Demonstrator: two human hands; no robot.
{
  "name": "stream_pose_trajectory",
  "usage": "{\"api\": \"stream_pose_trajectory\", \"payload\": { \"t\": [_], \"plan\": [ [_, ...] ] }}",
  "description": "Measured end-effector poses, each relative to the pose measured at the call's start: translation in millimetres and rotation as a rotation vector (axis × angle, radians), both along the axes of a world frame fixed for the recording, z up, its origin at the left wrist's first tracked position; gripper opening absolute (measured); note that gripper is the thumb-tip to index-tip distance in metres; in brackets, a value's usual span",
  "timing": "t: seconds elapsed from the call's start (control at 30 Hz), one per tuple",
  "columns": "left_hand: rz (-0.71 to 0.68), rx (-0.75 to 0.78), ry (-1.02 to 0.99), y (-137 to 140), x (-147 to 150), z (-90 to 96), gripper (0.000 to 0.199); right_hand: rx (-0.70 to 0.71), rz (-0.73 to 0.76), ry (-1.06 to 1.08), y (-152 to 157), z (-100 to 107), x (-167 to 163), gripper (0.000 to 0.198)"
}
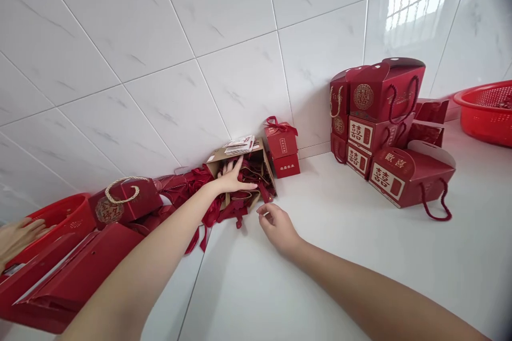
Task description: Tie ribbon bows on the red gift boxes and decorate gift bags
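My left hand [232,177] reaches into the mouth of a cardboard box [269,168] lying on its side against the tiled wall. Its fingers are spread over a heap of dark red ribbons and tags [252,170] in the box, some spilling onto the white surface. My right hand [279,228] is just in front of the opening, below a red strip [265,192]. Its fingers are loosely curled, with a gap to the thumb and nothing visible between them. White printed cards [240,145] rest on top of the box.
A small red gift box [282,149] with a bow stands beside the cardboard box. Red gift boxes with rope handles [380,122] are stacked at right, near a red plastic basket [486,117]. At left are more red boxes [124,202] and another person's hand [22,240] at a red basket [74,208].
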State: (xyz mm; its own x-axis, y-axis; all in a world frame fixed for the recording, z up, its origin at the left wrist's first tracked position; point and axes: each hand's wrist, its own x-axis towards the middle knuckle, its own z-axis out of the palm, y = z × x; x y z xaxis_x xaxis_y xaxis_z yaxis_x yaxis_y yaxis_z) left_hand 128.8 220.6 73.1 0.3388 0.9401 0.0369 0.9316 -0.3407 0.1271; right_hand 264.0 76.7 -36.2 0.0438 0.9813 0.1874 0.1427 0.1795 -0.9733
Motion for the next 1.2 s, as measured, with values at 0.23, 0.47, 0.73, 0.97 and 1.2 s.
{"api": "stream_pose_trajectory", "payload": {
  "t": [0.23,0.47,0.73,0.97,1.2],
  "plan": [
    [-0.089,0.061,0.047,-42,-24,32.1,0.082,-0.016,-0.011,-0.001,-2,3,1,0.013],
    [-0.079,0.021,0.110,-92,-47,23.1,0.051,-0.025,-0.007,0.006,-4,4,1,0.013],
    [-0.159,-0.059,0.012,-112,-44,-58.4,0.025,-0.040,0.009,0.027,-5,3,-1,0.014],
    [0.026,0.092,-0.369,-67,-31,-79.1,0.024,-0.035,-0.014,0.041,-3,1,-3,0.016],
    [0.091,0.105,-0.713,-28,-4,-100.3,0.032,-0.039,-0.031,0.059,1,1,-2,0.016]
  ]
}}
